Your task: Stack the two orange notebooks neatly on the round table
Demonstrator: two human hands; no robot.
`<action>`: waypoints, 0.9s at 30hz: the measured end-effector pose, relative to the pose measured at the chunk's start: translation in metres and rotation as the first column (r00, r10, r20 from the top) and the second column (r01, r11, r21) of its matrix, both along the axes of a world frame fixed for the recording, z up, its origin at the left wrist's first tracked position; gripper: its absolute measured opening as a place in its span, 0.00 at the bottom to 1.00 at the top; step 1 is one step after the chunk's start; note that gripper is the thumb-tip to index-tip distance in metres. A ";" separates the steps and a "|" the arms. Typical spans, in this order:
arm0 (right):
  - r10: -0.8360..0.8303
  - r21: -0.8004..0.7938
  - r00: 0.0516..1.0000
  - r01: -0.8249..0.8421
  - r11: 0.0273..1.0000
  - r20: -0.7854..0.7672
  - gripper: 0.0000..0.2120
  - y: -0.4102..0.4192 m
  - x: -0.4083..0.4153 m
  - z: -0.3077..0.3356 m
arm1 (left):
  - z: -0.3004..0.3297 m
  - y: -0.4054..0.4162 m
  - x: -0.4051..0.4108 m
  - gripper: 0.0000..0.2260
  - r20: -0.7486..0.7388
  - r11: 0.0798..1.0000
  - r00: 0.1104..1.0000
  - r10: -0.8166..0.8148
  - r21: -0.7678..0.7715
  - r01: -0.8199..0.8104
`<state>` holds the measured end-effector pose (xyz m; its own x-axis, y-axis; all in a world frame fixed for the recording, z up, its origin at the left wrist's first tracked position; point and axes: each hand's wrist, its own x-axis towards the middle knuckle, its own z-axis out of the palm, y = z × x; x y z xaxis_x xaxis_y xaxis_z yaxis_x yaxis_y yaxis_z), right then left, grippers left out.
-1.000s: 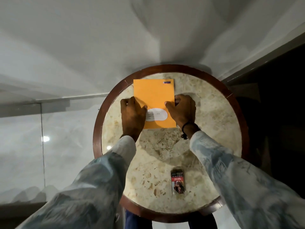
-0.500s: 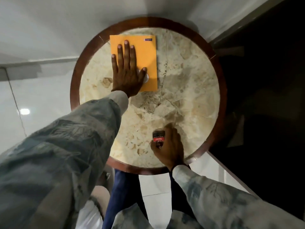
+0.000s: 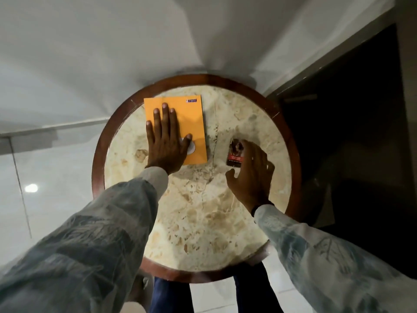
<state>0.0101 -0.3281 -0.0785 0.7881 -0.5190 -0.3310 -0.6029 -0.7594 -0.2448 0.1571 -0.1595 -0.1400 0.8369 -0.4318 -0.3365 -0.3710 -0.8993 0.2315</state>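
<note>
Landmark: the round marble-topped desk with a dark wooden rim (image 3: pixel 99 154), seen from above, pushed into a corner of pale walls.
Left of the desk: glossy white floor tiles (image 3: pixel 45 211) lie open beyond the rim, with a bright light spot reflected in them.
Left hand: the left hand (image 3: pixel 167 141) lies open and flat, fingers spread, palm down on the orange cover; its pale patterned sleeve (image 3: pixel 94 233) crosses the near-left rim.
Orange notebooks: the flat rectangular orange notebooks (image 3: pixel 180 114) sit on the far-left part of the desk, the far-left corner nearly at the wooden rim. Only one orange cover shows, with clean square edges, a small blue label at the far-right corner and a white oval patch partly under the thumb. Whether a second one lies beneath cannot be told.
Middle of the desk: bare beige marble with a dark crack running near to far; open room here and toward the near rim.
Small pack: a small red-and-black printed pack (image 3: pixel 235 152) lies right of the notebooks, apart from them; its print is too blurred to read.
Right hand: the right hand (image 3: pixel 252 177) is open, fingers curved over the pack's right side, thumb free; contact is unclear.
Right of the desk: a dark doorway (image 3: pixel 361 132), its contents hard to make out.
</note>
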 end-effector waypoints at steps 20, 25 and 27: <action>-0.329 0.101 0.935 0.318 0.943 0.131 0.28 -0.017 0.085 -0.041 | -0.006 0.001 -0.002 0.36 0.007 1.000 1.000 -0.005 0.007 0.005; -0.402 0.213 0.910 0.374 0.903 0.107 0.34 -0.020 0.083 -0.020 | 0.010 0.000 -0.001 0.37 -0.051 0.999 0.999 0.011 0.032 -0.010; -0.549 0.350 0.818 0.471 0.810 0.170 0.33 -0.027 0.079 0.008 | 0.028 -0.002 -0.006 0.36 -0.021 1.000 1.000 0.012 0.017 -0.012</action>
